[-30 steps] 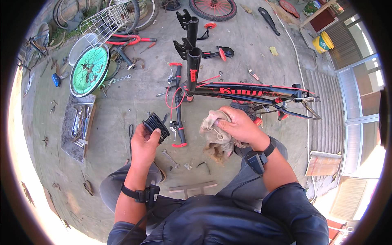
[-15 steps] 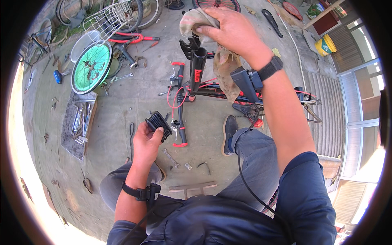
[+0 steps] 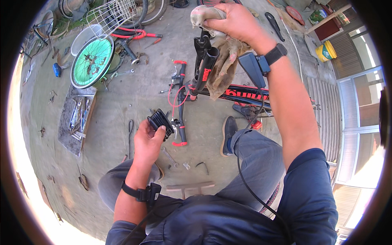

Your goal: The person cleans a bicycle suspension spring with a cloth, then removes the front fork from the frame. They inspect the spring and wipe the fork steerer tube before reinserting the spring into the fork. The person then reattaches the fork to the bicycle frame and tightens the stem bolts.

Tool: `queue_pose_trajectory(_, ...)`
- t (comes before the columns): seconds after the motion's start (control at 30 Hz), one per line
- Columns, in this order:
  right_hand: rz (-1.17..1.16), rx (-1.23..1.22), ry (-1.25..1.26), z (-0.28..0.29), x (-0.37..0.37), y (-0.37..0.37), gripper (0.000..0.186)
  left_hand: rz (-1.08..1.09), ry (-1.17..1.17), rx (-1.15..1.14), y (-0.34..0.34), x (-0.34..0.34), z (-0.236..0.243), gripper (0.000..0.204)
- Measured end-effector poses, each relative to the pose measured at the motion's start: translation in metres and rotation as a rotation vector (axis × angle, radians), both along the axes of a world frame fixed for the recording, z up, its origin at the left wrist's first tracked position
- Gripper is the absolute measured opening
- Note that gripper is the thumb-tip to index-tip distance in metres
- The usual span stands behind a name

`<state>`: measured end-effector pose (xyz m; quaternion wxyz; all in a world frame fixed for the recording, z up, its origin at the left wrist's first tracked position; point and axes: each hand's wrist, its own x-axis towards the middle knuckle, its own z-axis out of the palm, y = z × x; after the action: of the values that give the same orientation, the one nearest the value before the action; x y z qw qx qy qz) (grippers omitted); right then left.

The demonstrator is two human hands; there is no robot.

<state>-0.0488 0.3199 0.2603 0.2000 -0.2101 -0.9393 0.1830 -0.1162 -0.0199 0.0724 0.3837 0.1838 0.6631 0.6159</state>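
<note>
My left hand [image 3: 147, 143] is closed around a black ribbed coil [image 3: 161, 123], held above the floor left of the handlebar. Whether the coil is cable or rubber is hard to tell. Up at the top, my right hand [image 3: 241, 25] grips a dirty beige rag [image 3: 223, 71], bunched over the end of a black bicycle fork leg and hanging down beside it. The bicycle frame [image 3: 245, 93] is black with red lettering and extends right, behind the rag. Its black handlebar [image 3: 182, 102] with red ends and red cables lies toward my left hand.
A wrench [image 3: 170, 157] and small parts lie on the floor before me. At left are a tool tray [image 3: 67, 122], a wheel over a green basin [image 3: 93, 62] and a white wire basket [image 3: 110, 16]. A yellow bucket [image 3: 326, 52] stands far right; a black cable crosses my right leg.
The fork and frame have tilted to the right, showing more of the frame's lettering. My right hand with the rag has shifted slightly right; my left hand stays nearly in place with the coil.
</note>
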Motion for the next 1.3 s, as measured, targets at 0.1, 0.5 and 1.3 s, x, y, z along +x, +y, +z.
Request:
queue_pose_trajectory(0.1,0.012,0.042,-0.238,0.018,0.005,-0.002,0.033,-0.023,0.031,-0.05,-0.001,-0.002,-0.001,0.029)
queue_pose_trajectory(0.5,0.006,-0.234,0.012,-0.011,-0.001,0.019,0.036,0.001,0.012,-0.007,-0.003,-0.003,0.005,0.029)
queue_pose_trajectory(1.3,-0.13,-1.247,0.53,-0.053,0.154,-0.083,0.053,-0.028,0.012,-0.026,-0.002,-0.003,0.009,0.032)
